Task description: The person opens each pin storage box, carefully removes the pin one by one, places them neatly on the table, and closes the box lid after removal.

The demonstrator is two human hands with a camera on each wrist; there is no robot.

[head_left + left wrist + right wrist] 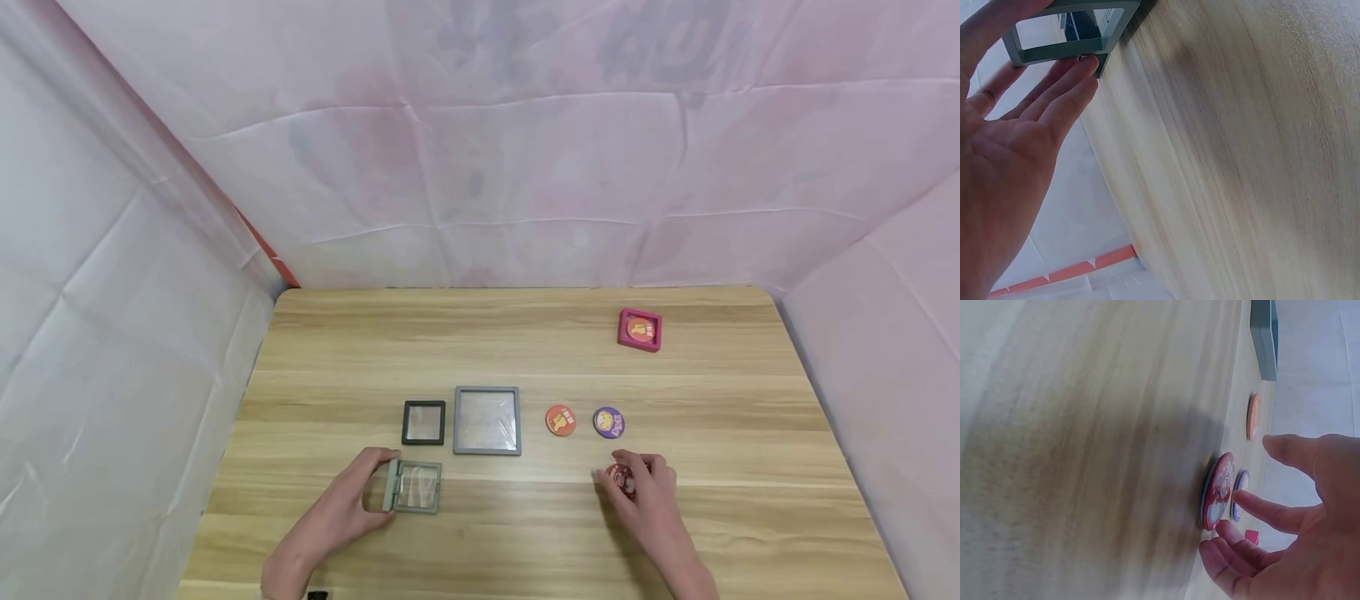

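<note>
My left hand (337, 510) grips a small grey-green display frame (417, 486) by its raised left part, thumb on the near side and fingers on the far side. The frame stands open at a hinge, its clear-film half flat on the table. In the left wrist view, fingertips touch the frame (1063, 49) from below. Over on the right, my right hand (651, 506) hovers around a red round badge (619, 477). In the right wrist view the badge (1218, 490) lies on the table, with thumb and fingers spread about it, not closed on it.
Beyond the left hand lie a small black frame (406, 423) and a larger grey frame (487, 388). An orange badge (560, 420) and a purple badge (608, 422) lie beyond the right hand. Farther back is a pink frame (622, 332) holding an orange badge. Sheeting (480, 167) rises behind the table.
</note>
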